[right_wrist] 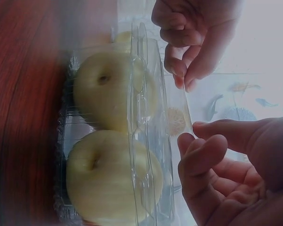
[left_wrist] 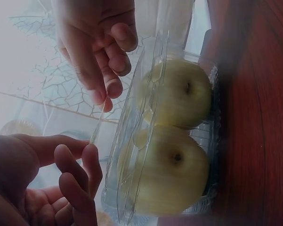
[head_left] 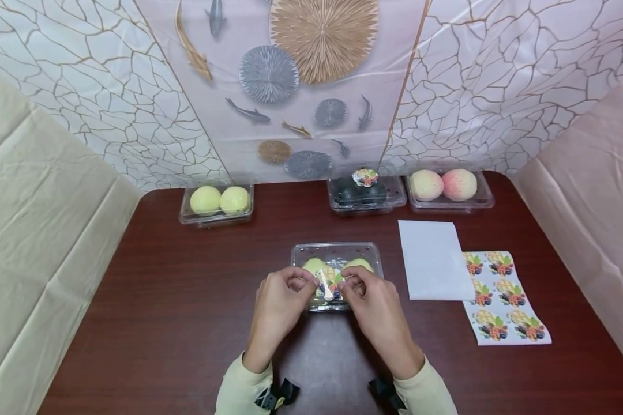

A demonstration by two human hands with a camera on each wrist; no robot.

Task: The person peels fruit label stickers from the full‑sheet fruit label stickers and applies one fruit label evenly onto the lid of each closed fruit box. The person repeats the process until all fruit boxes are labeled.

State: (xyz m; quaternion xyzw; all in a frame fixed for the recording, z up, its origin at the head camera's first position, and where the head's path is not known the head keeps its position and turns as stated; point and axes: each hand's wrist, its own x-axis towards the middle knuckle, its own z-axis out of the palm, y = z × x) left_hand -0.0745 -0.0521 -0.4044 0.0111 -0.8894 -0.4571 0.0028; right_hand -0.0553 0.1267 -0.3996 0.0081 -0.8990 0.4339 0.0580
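Observation:
A fruit-printed sticker [head_left: 329, 283] is stretched between both hands above a clear plastic clamshell box [head_left: 336, 249]. My left hand [head_left: 281, 305] pinches its left edge between thumb and fingertips. Its right edge is pinched the same way by my right hand [head_left: 380, 306]. Seen edge-on in the left wrist view, the sticker [left_wrist: 97, 126] is a thin strip standing apart from the lid. Inside the closed box sit two pale yellow-green fruits [left_wrist: 169, 172], side by side, each with a stem hollow. In the right wrist view the box [right_wrist: 167, 155] is also beside the fingers.
Along the back edge stand a box with two yellow fruits [head_left: 220, 200], a box with dark fruit and a sticker on its lid [head_left: 366, 193], and a box with two pinkish fruits [head_left: 443, 185]. A white sheet [head_left: 436, 262] overlaps a sticker sheet [head_left: 514, 305] on the right.

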